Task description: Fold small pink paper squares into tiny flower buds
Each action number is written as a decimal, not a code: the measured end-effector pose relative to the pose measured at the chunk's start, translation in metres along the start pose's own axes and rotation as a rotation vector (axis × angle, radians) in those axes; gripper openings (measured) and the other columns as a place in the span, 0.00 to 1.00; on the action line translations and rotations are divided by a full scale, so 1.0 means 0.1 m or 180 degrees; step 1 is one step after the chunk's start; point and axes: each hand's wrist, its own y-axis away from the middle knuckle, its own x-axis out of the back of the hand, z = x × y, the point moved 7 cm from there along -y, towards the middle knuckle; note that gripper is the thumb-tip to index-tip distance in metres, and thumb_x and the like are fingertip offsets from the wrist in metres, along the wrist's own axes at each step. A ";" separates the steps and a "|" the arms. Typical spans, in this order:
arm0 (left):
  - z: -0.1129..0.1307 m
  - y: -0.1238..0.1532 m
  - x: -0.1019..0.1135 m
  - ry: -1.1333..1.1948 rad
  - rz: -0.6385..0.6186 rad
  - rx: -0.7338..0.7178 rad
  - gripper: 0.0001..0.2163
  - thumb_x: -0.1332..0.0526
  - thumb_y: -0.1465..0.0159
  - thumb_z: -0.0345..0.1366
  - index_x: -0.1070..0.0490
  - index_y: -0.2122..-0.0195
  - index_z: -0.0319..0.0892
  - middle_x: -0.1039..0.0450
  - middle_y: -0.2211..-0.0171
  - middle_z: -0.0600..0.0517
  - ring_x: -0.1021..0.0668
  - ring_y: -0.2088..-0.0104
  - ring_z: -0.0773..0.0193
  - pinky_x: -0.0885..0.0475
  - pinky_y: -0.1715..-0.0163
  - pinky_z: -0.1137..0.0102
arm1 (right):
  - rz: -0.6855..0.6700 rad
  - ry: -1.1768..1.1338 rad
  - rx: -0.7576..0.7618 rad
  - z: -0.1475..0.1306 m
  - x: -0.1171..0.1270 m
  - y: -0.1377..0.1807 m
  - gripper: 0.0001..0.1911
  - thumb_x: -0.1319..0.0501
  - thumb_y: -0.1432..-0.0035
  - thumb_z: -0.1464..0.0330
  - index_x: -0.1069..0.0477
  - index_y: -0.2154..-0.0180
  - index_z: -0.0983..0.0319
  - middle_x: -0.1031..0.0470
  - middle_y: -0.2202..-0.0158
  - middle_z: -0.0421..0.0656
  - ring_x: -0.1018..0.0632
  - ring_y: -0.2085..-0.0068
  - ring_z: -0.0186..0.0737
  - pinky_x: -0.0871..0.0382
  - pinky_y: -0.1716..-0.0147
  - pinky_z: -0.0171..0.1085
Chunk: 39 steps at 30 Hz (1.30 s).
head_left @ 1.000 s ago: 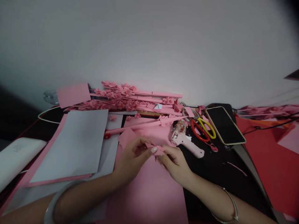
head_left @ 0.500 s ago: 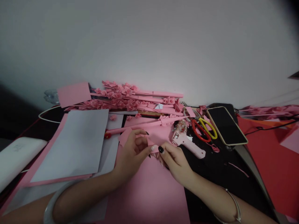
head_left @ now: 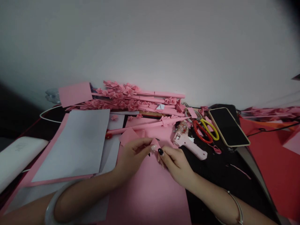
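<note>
Between my two hands is a small folded piece of pink paper [head_left: 155,144], pinched at both sides. My left hand [head_left: 133,154] grips it with thumb and fingertips from the left. From the right, the dark-nailed thumb of my right hand [head_left: 174,161] presses on the same piece. Fingers cover most of it, so its full shape is hidden. Below the hands lies a large sheet of pink paper [head_left: 150,193]. Just beyond them rests a long pink paper stem [head_left: 142,126] with small paper flowers. A pink glue gun [head_left: 189,146] lies right of my right hand.
Scissors with red and yellow handles [head_left: 207,130] lie by a phone [head_left: 229,126]. Bunches of pink paper flowers [head_left: 122,95] line the wall. White sheets [head_left: 72,143] and a white power bank [head_left: 21,159] are at left, red paper [head_left: 274,165] at right.
My left fingers have closed in over the paper, which shows a more pointed shape between the hands. My right hand has barely moved. The view has shifted slightly.
</note>
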 end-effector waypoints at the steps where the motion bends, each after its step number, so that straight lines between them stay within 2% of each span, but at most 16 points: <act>1: 0.01 0.00 0.01 -0.0038 0.0003 -0.0036 0.07 0.40 0.42 0.33 0.29 0.76 0.39 0.32 0.78 0.55 0.30 0.75 0.70 0.33 0.74 0.76 | -0.0037 0.0042 0.0021 -0.01 0.00 0.00 0.15 0.52 0.35 0.68 0.37 0.74 0.62 0.40 0.81 0.35 0.37 0.80 0.30 0.44 0.79 0.31; 5: -0.05 0.01 -0.02 0.0059 -0.0124 -0.0088 0.02 0.38 0.42 0.32 0.27 0.70 0.39 0.30 0.78 0.55 0.28 0.75 0.69 0.31 0.74 0.76 | 0.0133 0.0243 0.0061 -0.03 0.06 -0.01 0.13 0.48 0.37 0.67 0.41 0.74 0.61 0.43 0.80 0.34 0.41 0.80 0.29 0.48 0.80 0.31; 8: -0.12 0.03 -0.06 0.0198 -0.0334 -0.0047 0.10 0.38 0.43 0.29 0.29 0.59 0.41 0.25 0.75 0.55 0.24 0.74 0.68 0.29 0.72 0.75 | 0.0258 0.0376 0.0074 -0.02 0.10 -0.02 0.13 0.46 0.38 0.67 0.45 0.75 0.60 0.46 0.80 0.33 0.43 0.79 0.30 0.49 0.80 0.31; 10: -0.15 0.05 -0.10 0.0031 -0.0508 -0.0020 0.12 0.38 0.42 0.29 0.30 0.57 0.43 0.24 0.75 0.55 0.22 0.72 0.67 0.28 0.69 0.74 | 0.0141 0.0444 0.0095 -0.01 0.09 -0.03 0.14 0.47 0.38 0.68 0.45 0.76 0.60 0.46 0.80 0.33 0.43 0.79 0.30 0.49 0.79 0.31; 14: -0.13 0.06 -0.09 -0.0250 -0.0526 -0.0138 0.12 0.37 0.42 0.32 0.31 0.56 0.44 0.23 0.72 0.54 0.21 0.69 0.65 0.28 0.65 0.72 | 0.0052 0.0473 0.0226 -0.03 0.09 -0.01 0.16 0.50 0.36 0.69 0.46 0.77 0.60 0.47 0.81 0.33 0.42 0.79 0.30 0.48 0.79 0.32; 17: -0.11 0.05 -0.08 -0.0078 -0.0491 -0.0204 0.13 0.35 0.44 0.34 0.30 0.58 0.42 0.23 0.68 0.52 0.22 0.65 0.64 0.27 0.63 0.71 | 0.0233 0.0391 0.0229 -0.05 0.12 0.02 0.15 0.51 0.36 0.69 0.43 0.76 0.60 0.44 0.81 0.34 0.40 0.80 0.31 0.47 0.79 0.32; 20: -0.11 0.03 -0.12 0.0191 -0.0625 -0.0193 0.10 0.34 0.44 0.35 0.28 0.62 0.41 0.24 0.65 0.49 0.23 0.63 0.62 0.27 0.62 0.70 | 0.0335 0.0391 0.0267 -0.08 0.13 0.04 0.13 0.50 0.36 0.69 0.38 0.74 0.61 0.39 0.80 0.36 0.37 0.79 0.32 0.45 0.78 0.32; 22: -0.11 0.03 -0.15 0.0313 -0.0711 -0.0126 0.07 0.36 0.43 0.35 0.26 0.64 0.40 0.23 0.66 0.49 0.23 0.64 0.63 0.27 0.63 0.70 | 0.0363 0.0423 0.0319 -0.10 0.14 0.04 0.11 0.49 0.37 0.69 0.35 0.72 0.61 0.38 0.79 0.37 0.36 0.78 0.33 0.43 0.78 0.32; 25: -0.09 0.02 -0.12 0.0204 -0.0610 -0.0085 0.06 0.37 0.42 0.33 0.25 0.65 0.39 0.23 0.68 0.48 0.23 0.67 0.63 0.27 0.67 0.70 | 0.0396 0.0366 0.0292 -0.08 0.14 0.04 0.08 0.47 0.38 0.70 0.35 0.71 0.61 0.38 0.79 0.37 0.37 0.78 0.32 0.43 0.78 0.32; 28: -0.01 0.00 -0.08 -0.0283 -0.0504 -0.0414 0.04 0.39 0.41 0.31 0.24 0.66 0.39 0.24 0.70 0.49 0.24 0.70 0.64 0.29 0.70 0.72 | 0.0526 0.0129 0.0268 -0.04 0.17 0.06 0.01 0.45 0.40 0.70 0.37 0.66 0.60 0.38 0.77 0.36 0.36 0.78 0.32 0.42 0.78 0.32; 32: 0.09 0.02 -0.08 -0.0850 -0.0579 -0.0959 0.07 0.42 0.38 0.29 0.24 0.66 0.41 0.25 0.72 0.51 0.26 0.71 0.66 0.32 0.71 0.73 | 0.0711 -0.0056 0.0257 0.01 0.21 0.09 0.07 0.42 0.42 0.72 0.39 0.61 0.58 0.36 0.73 0.37 0.33 0.74 0.34 0.38 0.76 0.32; 36: 0.08 0.06 -0.11 -0.1051 -0.0745 -0.1137 0.08 0.43 0.36 0.31 0.23 0.64 0.43 0.25 0.71 0.51 0.25 0.71 0.65 0.32 0.71 0.73 | 0.0709 0.0005 0.0206 0.03 0.23 0.09 0.10 0.41 0.43 0.71 0.40 0.60 0.57 0.34 0.72 0.38 0.32 0.73 0.34 0.36 0.75 0.32; 39: 0.07 0.08 -0.14 -0.1055 -0.0847 -0.1198 0.09 0.44 0.36 0.33 0.24 0.60 0.44 0.23 0.68 0.50 0.24 0.68 0.64 0.31 0.68 0.73 | 0.0557 0.0333 0.0227 0.00 0.23 0.07 0.06 0.42 0.42 0.71 0.38 0.63 0.59 0.35 0.74 0.38 0.32 0.75 0.34 0.38 0.76 0.32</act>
